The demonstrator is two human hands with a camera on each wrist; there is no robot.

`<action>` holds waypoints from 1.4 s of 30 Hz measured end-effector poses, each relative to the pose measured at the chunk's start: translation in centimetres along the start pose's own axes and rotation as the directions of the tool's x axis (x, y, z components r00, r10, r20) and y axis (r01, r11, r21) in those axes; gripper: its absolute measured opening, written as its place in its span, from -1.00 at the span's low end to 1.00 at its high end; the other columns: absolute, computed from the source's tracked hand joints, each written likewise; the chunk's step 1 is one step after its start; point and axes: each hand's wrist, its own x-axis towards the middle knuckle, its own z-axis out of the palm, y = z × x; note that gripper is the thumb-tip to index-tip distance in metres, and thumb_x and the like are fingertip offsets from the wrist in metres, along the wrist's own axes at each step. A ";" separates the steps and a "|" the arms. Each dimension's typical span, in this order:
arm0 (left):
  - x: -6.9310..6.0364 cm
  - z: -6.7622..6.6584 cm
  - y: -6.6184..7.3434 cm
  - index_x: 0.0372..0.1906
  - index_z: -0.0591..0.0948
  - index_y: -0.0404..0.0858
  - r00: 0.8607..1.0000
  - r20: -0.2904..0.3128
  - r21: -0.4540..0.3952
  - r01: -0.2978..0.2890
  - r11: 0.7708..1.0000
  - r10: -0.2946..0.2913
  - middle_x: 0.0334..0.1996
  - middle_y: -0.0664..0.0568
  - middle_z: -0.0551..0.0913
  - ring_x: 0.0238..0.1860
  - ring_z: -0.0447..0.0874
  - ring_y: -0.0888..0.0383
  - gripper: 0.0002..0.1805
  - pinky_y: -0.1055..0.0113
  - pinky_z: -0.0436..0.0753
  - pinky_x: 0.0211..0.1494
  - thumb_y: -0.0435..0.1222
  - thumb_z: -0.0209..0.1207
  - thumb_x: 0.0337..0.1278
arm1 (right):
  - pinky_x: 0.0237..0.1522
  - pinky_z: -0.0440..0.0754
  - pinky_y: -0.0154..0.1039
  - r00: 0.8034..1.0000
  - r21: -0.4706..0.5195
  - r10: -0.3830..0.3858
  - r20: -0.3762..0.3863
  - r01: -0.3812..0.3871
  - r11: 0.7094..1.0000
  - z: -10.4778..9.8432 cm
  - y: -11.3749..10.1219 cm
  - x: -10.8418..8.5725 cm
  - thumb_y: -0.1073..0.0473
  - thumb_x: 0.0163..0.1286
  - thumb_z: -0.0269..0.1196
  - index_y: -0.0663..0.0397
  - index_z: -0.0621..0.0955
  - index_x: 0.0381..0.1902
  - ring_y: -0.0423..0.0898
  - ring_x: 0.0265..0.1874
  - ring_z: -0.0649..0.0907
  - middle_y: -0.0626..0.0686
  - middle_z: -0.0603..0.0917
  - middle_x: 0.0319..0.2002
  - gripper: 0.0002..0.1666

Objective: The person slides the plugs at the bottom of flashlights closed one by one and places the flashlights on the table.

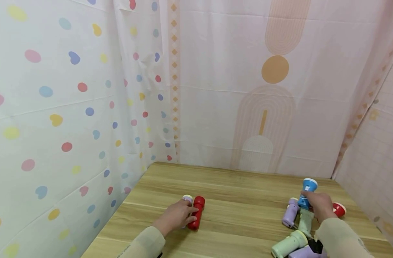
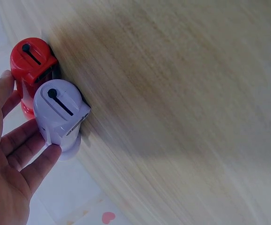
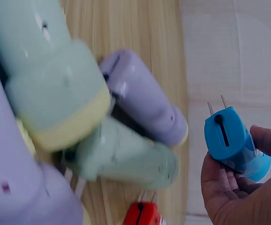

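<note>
On the left part of the table, my left hand spans a purple flashlight and a red flashlight lying side by side. Its thumb rests along the red one and its fingertips bend against the purple one, which the hand partly covers in the head view. Over at the right, my right hand grips a blue flashlight and holds it off the table. Two metal prongs stick out of the blue flashlight's rear end. Several flashlights lie below and beside this hand.
By the right hand lie a purple flashlight, a green flashlight and a red flashlight. Nearer the front are another green flashlight and a purple one. Patterned curtains hang behind the wooden table.
</note>
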 end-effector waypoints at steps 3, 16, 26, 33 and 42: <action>0.0 0.0 0.1 0.02 0.74 -0.11 1.000 -0.002 0.003 0.001 1.000 -0.001 -0.22 0.02 0.57 -0.21 0.54 0.13 -0.65 0.23 0.64 -0.14 -0.05 0.30 0.22 | -0.29 0.60 -0.12 1.000 0.016 -0.011 0.017 0.010 1.000 0.9 -0.1 -0.1 -0.07 0.37 0.23 0.63 0.40 0.02 0.07 -0.32 0.55 0.24 0.53 -0.31 -0.26; 0.3 0.2 0.2 -0.01 0.75 -0.15 1.000 -0.005 -0.035 0.007 0.999 -0.008 -0.24 0.05 0.56 -0.25 0.52 0.18 -0.67 0.25 0.63 -0.17 -0.07 0.32 0.20 | -0.10 0.59 0.02 0.997 0.064 -0.011 0.071 0.007 0.998 3.2 0.2 -0.7 -0.06 0.40 0.21 0.67 0.35 0.11 0.12 -0.23 0.55 0.32 0.52 -0.19 -0.21; 0.4 -0.4 0.5 -0.13 0.76 -0.13 1.000 -0.015 -0.018 -0.027 0.999 0.027 -0.32 0.09 0.52 -0.32 0.50 0.23 -0.76 0.31 0.59 -0.28 -0.12 0.37 0.14 | -0.24 0.63 -0.10 0.996 0.102 -0.017 0.084 0.008 0.995 4.6 -0.7 -1.8 -0.04 0.39 0.22 0.63 0.38 0.13 0.03 -0.31 0.58 0.23 0.56 -0.26 -0.24; 0.6 -0.6 0.6 -0.16 0.76 -0.12 0.999 -0.020 0.001 -0.046 0.999 0.046 -0.37 0.11 0.50 -0.37 0.48 0.24 -0.79 0.31 0.58 -0.33 -0.14 0.37 0.13 | -0.27 0.62 -0.12 0.995 0.108 -0.041 0.090 0.031 0.994 5.8 -1.1 -2.2 -0.03 0.40 0.22 0.62 0.39 0.16 0.01 -0.33 0.60 0.26 0.60 -0.24 -0.25; 0.9 -0.5 0.6 -0.19 0.75 -0.10 0.999 -0.023 0.015 -0.036 0.999 0.037 -0.35 0.10 0.51 -0.36 0.50 0.22 -0.83 0.28 0.59 -0.33 -0.14 0.35 0.16 | -0.17 0.63 -0.07 0.993 0.120 -0.040 0.109 0.026 0.992 7.1 -1.3 -2.7 -0.05 0.40 0.22 0.62 0.35 0.24 0.05 -0.25 0.61 0.33 0.59 -0.12 -0.19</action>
